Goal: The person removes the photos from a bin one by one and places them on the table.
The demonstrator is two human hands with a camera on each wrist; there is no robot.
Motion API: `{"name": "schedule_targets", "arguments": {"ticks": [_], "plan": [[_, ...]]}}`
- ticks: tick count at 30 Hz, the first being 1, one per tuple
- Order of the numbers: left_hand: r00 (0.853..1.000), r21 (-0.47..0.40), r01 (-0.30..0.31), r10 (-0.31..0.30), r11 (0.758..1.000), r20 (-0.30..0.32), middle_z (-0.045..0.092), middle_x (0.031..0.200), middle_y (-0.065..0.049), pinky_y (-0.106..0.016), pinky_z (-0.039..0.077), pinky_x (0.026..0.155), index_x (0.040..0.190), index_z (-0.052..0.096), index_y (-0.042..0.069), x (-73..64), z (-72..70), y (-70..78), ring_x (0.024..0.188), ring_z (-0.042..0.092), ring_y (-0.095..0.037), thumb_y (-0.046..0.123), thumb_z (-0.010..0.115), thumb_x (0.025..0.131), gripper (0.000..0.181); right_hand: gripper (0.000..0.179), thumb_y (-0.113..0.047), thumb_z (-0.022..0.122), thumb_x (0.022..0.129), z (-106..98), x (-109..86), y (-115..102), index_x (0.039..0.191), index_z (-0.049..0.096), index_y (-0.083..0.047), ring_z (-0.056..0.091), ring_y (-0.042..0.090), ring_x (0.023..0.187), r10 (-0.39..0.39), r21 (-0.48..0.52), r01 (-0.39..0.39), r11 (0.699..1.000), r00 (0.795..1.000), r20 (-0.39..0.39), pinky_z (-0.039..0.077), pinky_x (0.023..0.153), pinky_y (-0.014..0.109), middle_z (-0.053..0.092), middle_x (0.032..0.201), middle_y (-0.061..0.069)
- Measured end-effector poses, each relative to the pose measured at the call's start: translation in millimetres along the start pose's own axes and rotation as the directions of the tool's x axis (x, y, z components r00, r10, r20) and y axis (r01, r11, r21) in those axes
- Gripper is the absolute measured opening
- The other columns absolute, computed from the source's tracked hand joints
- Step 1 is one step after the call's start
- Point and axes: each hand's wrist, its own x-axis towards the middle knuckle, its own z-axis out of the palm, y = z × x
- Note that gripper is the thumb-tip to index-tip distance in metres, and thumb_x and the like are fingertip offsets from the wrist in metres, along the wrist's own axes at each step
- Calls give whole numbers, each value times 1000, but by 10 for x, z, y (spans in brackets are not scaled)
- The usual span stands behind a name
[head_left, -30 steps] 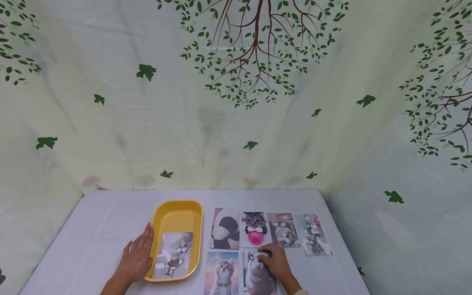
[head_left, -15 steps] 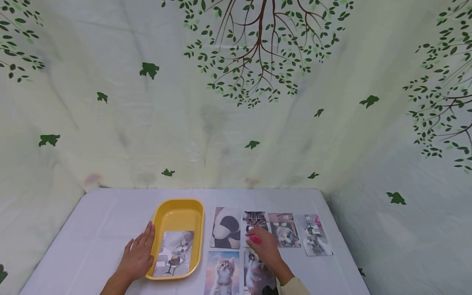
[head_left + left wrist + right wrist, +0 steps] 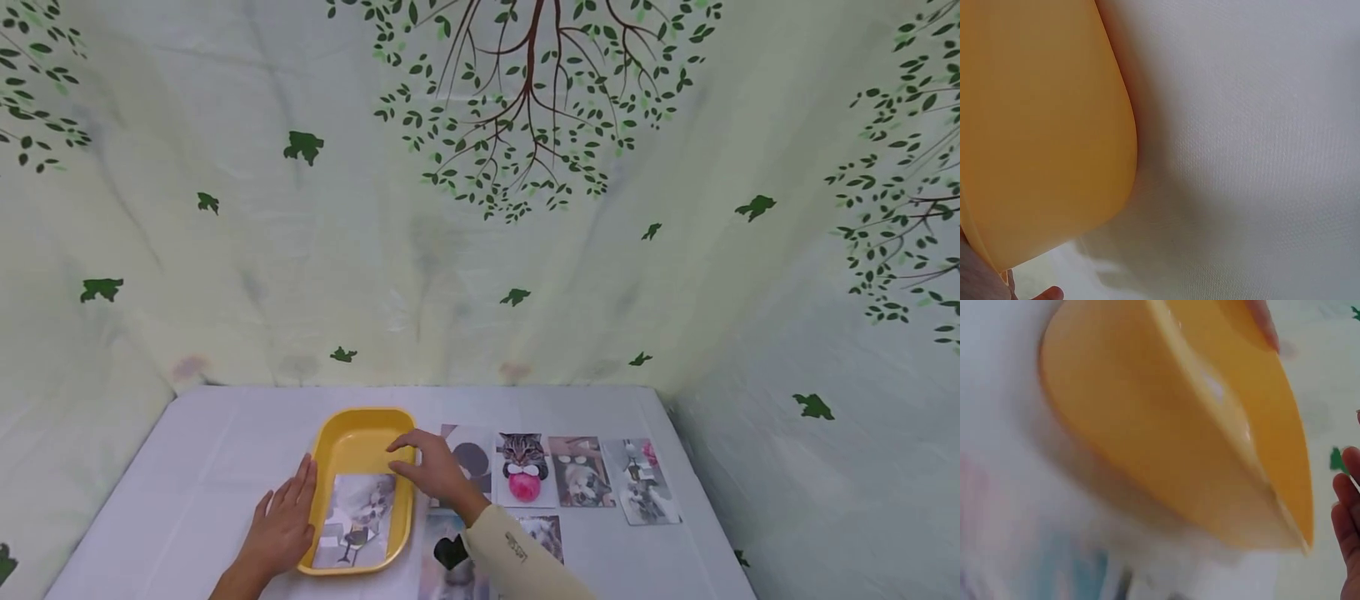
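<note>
A yellow tray (image 3: 408, 500) stands on the white-covered table, holding a photo card (image 3: 356, 521) with an animal and a wine glass on it. My left hand (image 3: 283, 521) rests against the tray's left side, fingers straight. Over the tray's right rim reaches my right hand (image 3: 435, 467), thumb and index finger spread apart with nothing visible between them. The right wrist view shows a fingertip (image 3: 1264, 328) over the tray's inside. Part of a black-and-white picture card (image 3: 472, 458) and a kitten card (image 3: 442, 575) lie hidden under the right hand and sleeve.
Right of the tray lie a tabby cat card with a pink ball (image 3: 522, 471), a brownish animal card (image 3: 581, 472) and a grey card with a pink flower (image 3: 642, 483). Another animal card (image 3: 546, 533) is partly behind the sleeve. A leaf-printed curtain (image 3: 450, 275) hangs behind.
My right hand has moved from the lower right animal card, past the tabby cat card, left to the tray, its thumb and index finger now apart. The left hand stays at the tray's side.
</note>
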Motion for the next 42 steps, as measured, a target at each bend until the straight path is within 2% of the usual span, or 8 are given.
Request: {"name": "schedule_targets", "arguments": {"ticks": [6, 12, 16, 20, 24, 31, 37, 42], "plan": [[999, 12, -9, 10, 1000, -38, 11, 158, -20, -70, 19, 104, 149, 13, -8, 1, 31, -9, 129, 34, -48, 10, 56, 82, 82, 24, -20, 71, 86, 415, 225, -145, 109, 71, -13, 59, 16, 109, 124, 78, -129, 989, 990, 70, 46, 98, 31, 66, 107, -10], [998, 22, -17, 18, 1000, -55, 11, 158, -19, -70, 21, 103, 149, 14, -7, -12, 40, -35, 128, 35, -48, 10, 57, 81, 83, 28, -12, 74, 83, 701, 320, -144, 110, 69, -6, 62, 15, 96, 245, 228, -237, 944, 970, -4, 51, 86, 25, 68, 100, -2], [996, 31, -28, 30, 999, -81, 13, 158, -18, -70, 22, 103, 149, 13, -6, -19, 44, -32, 127, 37, -47, 11, 58, 80, 85, 27, -12, 77, 80, 819, 326, -151, 106, 70, -6, 60, 14, 89, 374, 255, -346, 903, 924, -72, 52, 85, 29, 67, 97, -2], [996, 37, -29, 32, 999, -79, 15, 157, -18, -70, 23, 102, 149, 14, -6, -22, 45, -23, 126, 38, -47, 12, 59, 80, 84, 27, -15, 80, 77, 935, 303, -128, 102, 71, -11, 55, 14, 89, 473, 202, -443, 873, 870, -140, 49, 90, 34, 66, 98, -3], [997, 47, -23, 27, 999, -72, 17, 156, -19, -69, 24, 103, 148, 17, -7, -27, 40, -22, 126, 38, -47, 12, 59, 81, 82, 29, -16, 81, 74, 1013, 277, -106, 102, 73, -11, 53, 18, 94, 458, 114, -444, 889, 870, -180, 42, 91, 37, 67, 99, -3], [997, 47, -12, 16, 999, -78, 19, 155, -19, -69, 23, 103, 147, 20, -8, -17, 26, -24, 126, 38, -46, 12, 58, 81, 79, 30, -21, 81, 76, 1049, 271, -121, 104, 74, -16, 50, 13, 93, 457, 10, -460, 888, 879, -135, 35, 92, 36, 67, 98, -11], [998, 52, -6, 9, 999, -61, 17, 156, -19, -69, 23, 103, 147, 19, -8, -22, 25, -23, 126, 38, -46, 14, 58, 81, 80, 27, -20, 81, 76, 1039, 265, -130, 102, 74, -18, 51, 12, 92, 476, 27, -476, 879, 872, -111, 34, 90, 36, 66, 95, -13], [995, 52, -22, 27, 998, -97, 19, 156, -19, -69, 26, 102, 147, 20, -7, -28, 24, -22, 125, 40, -45, 12, 59, 79, 80, 20, -12, 79, 76, 1027, 248, -146, 95, 74, -17, 49, 11, 84, 478, 77, -472, 878, 872, -107, 40, 88, 33, 62, 82, -12]]}}
